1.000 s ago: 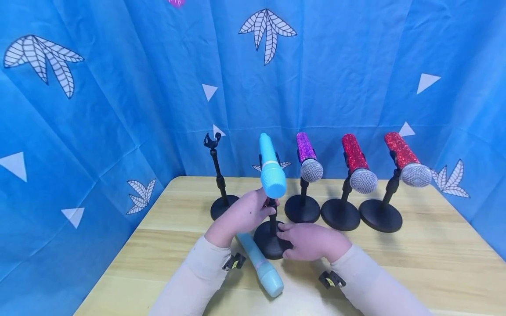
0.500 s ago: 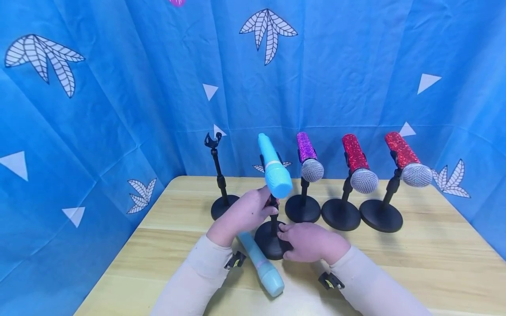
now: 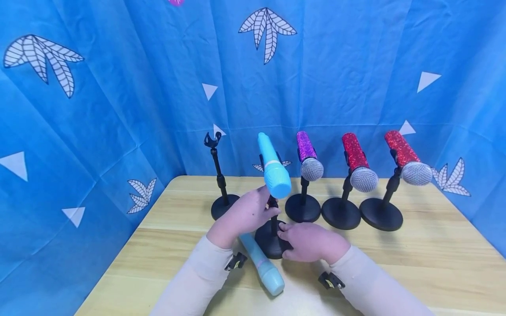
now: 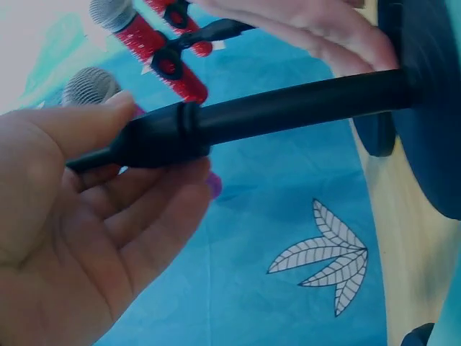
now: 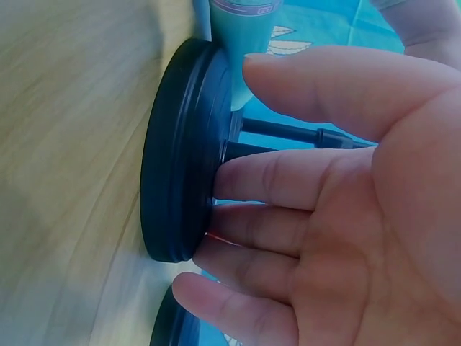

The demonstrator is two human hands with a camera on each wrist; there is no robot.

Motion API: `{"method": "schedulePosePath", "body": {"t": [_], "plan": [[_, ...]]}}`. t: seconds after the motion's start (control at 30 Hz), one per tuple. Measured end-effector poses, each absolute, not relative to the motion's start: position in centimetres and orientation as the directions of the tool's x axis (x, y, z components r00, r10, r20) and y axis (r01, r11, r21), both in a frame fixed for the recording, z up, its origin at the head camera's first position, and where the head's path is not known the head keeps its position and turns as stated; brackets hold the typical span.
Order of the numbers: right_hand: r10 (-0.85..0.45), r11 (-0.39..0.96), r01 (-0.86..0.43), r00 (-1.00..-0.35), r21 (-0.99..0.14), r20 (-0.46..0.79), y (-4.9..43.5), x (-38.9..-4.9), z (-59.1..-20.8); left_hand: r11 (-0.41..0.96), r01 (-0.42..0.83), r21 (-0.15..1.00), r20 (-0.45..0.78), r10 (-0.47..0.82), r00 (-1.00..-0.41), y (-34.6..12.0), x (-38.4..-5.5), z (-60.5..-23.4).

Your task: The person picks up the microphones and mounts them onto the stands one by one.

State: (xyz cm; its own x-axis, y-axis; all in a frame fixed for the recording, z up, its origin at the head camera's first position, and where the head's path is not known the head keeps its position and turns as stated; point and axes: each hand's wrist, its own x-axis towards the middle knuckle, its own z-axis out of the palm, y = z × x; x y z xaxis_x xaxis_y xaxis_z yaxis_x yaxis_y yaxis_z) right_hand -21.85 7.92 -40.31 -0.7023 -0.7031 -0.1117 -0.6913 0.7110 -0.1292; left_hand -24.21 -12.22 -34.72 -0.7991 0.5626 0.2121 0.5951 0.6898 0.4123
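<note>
My left hand (image 3: 250, 210) grips the upper pole of a black microphone stand (image 4: 302, 104), thumb on one side and fingers on the other in the left wrist view. Tilted in that stand's clip, a bright blue microphone (image 3: 275, 173) has its head toward me. My right hand (image 3: 312, 241) rests its fingertips on the stand's round base (image 5: 184, 151); its fingers are nearly straight and the thumb stands apart. A second, paler blue microphone (image 3: 262, 267) lies on the table, just left of the base.
A black stand (image 3: 221, 177) with a bare clip is at the left. To the right, further stands hold a purple glitter microphone (image 3: 306, 147), a red one (image 3: 354, 151) and another red one (image 3: 401, 149). A blue curtain (image 3: 336, 66) surrounds the wooden table (image 3: 427, 254).
The head of the bright blue microphone has swung slightly to the right since one second ago. Both hands keep nearly the same places on the stand.
</note>
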Motion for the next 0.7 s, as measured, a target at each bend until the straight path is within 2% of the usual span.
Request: {"method": "schedulePosePath", "body": {"t": [0.17, 0.47, 0.7], "plan": [[-0.702, 0.712, -0.688, -0.703, -0.138, -0.118, 7.96, -21.95, -40.33, 0.666, 0.581, 0.468, 0.173, 0.576, -0.799, -12.34, -24.13, -34.4], [-0.707, 0.707, -0.696, -0.697, -0.125, -0.116, 7.91, -21.96, -40.39, 0.708, 0.599, 0.374, 0.27, 0.534, -0.801, -11.89, -24.17, -35.22], [-0.698, 0.716, -0.686, -0.706, -0.128, -0.121, 7.86, -21.87, -40.35, 0.7, 0.567, 0.434, 0.153, 0.563, -0.812, -12.39, -23.95, -34.65]]}}
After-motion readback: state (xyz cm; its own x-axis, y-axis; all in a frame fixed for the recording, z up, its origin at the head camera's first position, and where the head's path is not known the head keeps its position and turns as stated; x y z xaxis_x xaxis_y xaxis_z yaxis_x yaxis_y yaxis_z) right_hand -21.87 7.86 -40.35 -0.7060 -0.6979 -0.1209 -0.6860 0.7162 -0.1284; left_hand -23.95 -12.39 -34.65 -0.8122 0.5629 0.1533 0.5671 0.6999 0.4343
